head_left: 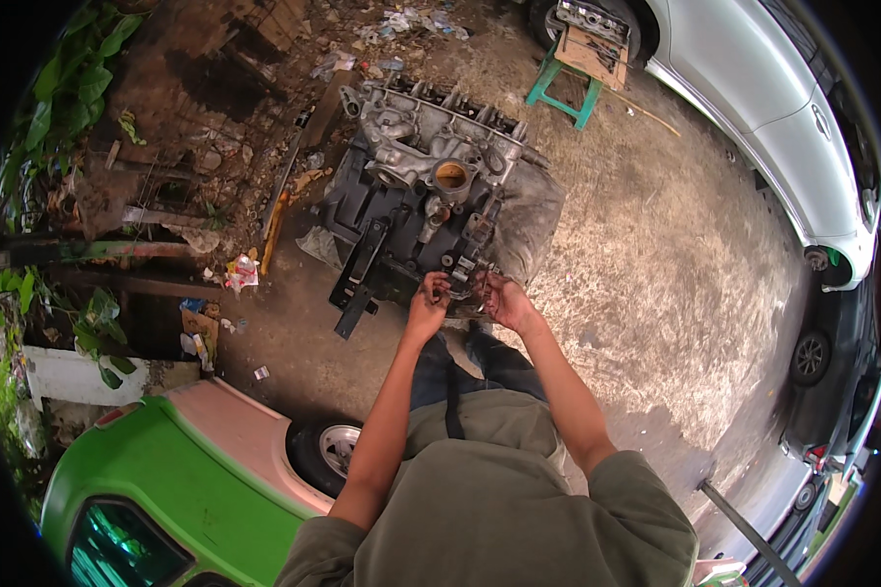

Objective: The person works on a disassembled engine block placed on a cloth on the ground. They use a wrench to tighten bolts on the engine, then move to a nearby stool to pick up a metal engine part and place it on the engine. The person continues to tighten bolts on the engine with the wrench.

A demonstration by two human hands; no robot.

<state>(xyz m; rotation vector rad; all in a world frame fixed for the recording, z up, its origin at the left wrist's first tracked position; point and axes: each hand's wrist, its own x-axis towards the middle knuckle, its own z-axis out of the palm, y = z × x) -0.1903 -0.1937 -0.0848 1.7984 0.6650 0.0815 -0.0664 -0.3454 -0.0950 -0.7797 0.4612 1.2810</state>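
Observation:
A greasy car engine stands on the ground before me, its silver metal upper part at the far side and a dark block nearer. At its near edge my left hand is closed, fingers curled against a small metal part on the block. Just right of it my right hand pinches at the engine's near right corner; what its fingers hold is too small to make out. Left of my hands a black metal bracket juts from the block. A round brownish opening shows on the silver part.
A green-legged wooden stool carrying metal parts stands at the far right beside a silver car. Behind me on the left is a green and pink car. Litter and scrap wood lie left of the engine, and sacking to its right.

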